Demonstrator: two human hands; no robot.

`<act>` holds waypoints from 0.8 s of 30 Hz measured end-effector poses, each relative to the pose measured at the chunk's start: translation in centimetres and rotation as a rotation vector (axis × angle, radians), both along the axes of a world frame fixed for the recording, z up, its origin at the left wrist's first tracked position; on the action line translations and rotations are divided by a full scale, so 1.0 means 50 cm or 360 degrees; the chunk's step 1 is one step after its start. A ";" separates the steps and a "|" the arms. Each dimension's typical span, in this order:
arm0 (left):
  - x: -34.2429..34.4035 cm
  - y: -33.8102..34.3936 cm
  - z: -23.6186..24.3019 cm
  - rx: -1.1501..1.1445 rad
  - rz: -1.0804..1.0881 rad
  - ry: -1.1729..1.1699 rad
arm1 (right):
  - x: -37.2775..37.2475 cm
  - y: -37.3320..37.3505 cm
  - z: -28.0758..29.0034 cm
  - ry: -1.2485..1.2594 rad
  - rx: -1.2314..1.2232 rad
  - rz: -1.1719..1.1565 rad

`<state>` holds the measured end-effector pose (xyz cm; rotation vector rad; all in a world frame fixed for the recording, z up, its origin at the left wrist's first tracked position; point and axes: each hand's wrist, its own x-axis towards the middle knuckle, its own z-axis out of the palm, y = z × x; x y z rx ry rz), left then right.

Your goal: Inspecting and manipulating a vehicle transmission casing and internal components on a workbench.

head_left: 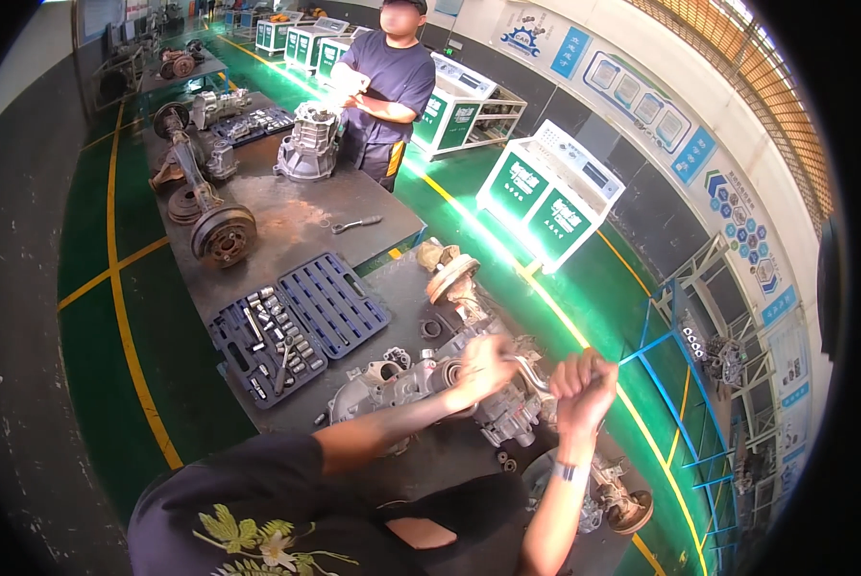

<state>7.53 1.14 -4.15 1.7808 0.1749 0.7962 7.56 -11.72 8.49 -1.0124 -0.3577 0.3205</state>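
Note:
My right hand (584,387) is closed around one end of a shiny metal wrench (532,372), at the right of the gearbox. At the wrench's other end my left hand (486,368) is curled, somewhat blurred by motion, with its fingertips partly hidden. Beneath both hands lies a grey metal gearbox (507,418), its open bell-shaped housing (358,394) toward the left. Whatever the wrench sits on is hidden by my hands. Two small metal rings (506,462) rest on the bench just below the gearbox.
Left of the gearbox, a blue socket set case (339,312) lies open. A rusty drum part (452,278) stands beyond my hands, another hub (630,511) at lower right. On the far bench are a ratchet (356,224), an axle (200,182) and a gearbox (308,144), beside a person (392,82).

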 end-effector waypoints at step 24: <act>-0.124 -0.107 -0.039 -0.0422 -0.0170 0.0203 | 0.075 -0.048 -0.018 0.0113 -0.0146 -0.0083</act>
